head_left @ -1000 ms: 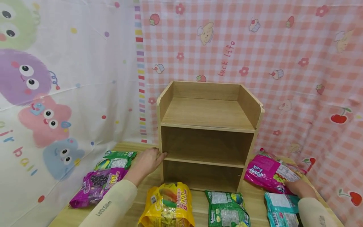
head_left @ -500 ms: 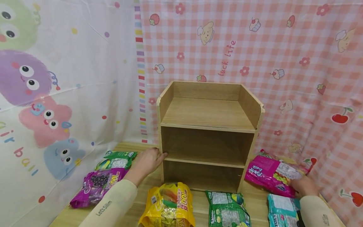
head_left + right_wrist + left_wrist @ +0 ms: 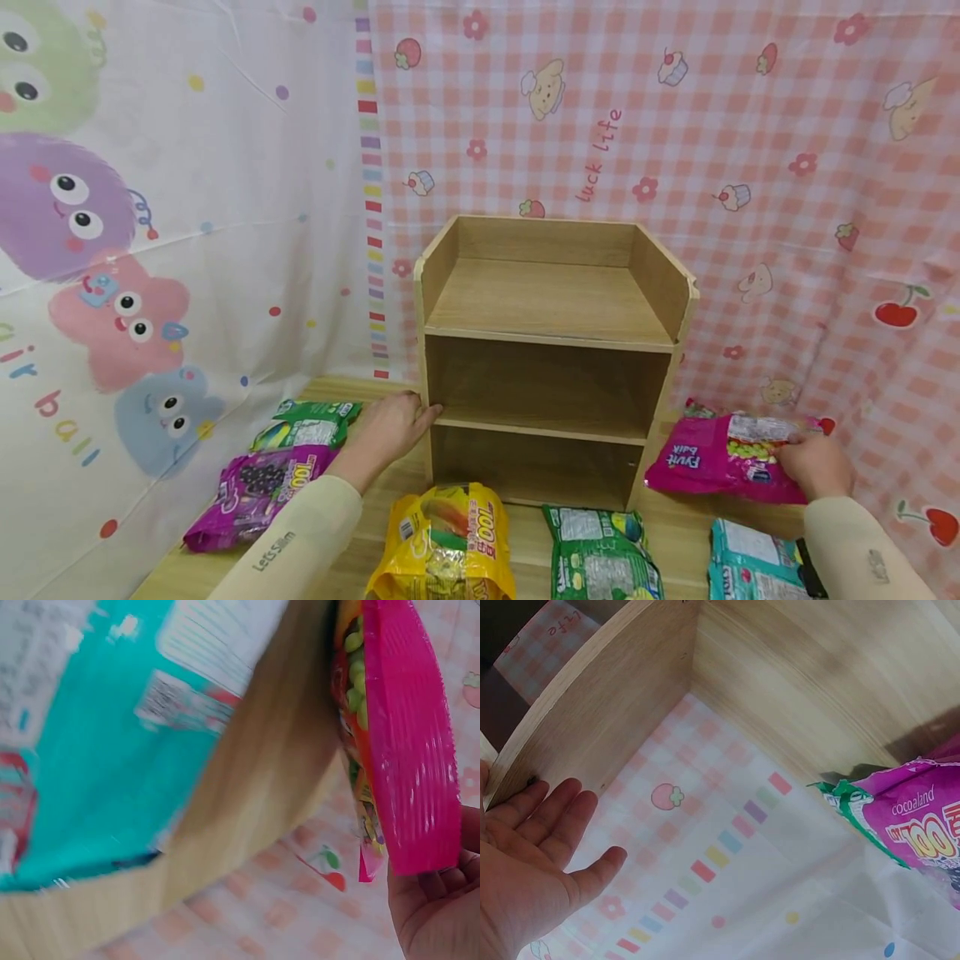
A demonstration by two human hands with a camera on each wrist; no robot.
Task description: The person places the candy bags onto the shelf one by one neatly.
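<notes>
My left hand [image 3: 393, 425] holds the left side panel of a small wooden shelf unit [image 3: 551, 337]. Its thumb lies over the panel's front edge, while in the left wrist view the fingers [image 3: 559, 814] touch the outer face, the smallest one apart. Off the unit's right side, my right hand [image 3: 817, 467] pinches the right end of a magenta candy bag [image 3: 701, 458] printed with green grapes. In the right wrist view that bag [image 3: 412, 742] stands on edge, the hand [image 3: 442, 915] at its sealed end. A teal snack bag [image 3: 753, 558] lies just in front.
A yellow bag [image 3: 450, 542] and a green bag [image 3: 603, 554] lie before the unit. To its left are a purple bag [image 3: 258, 492] and another green bag [image 3: 307, 423]. Printed cloth [image 3: 600, 108] hangs behind and at both sides of the wooden table [image 3: 525, 554].
My right hand has raised the magenta bag's near side, tipping it more upright, and moved slightly up and right. The teal bag has shifted a little right. My left hand stays in place.
</notes>
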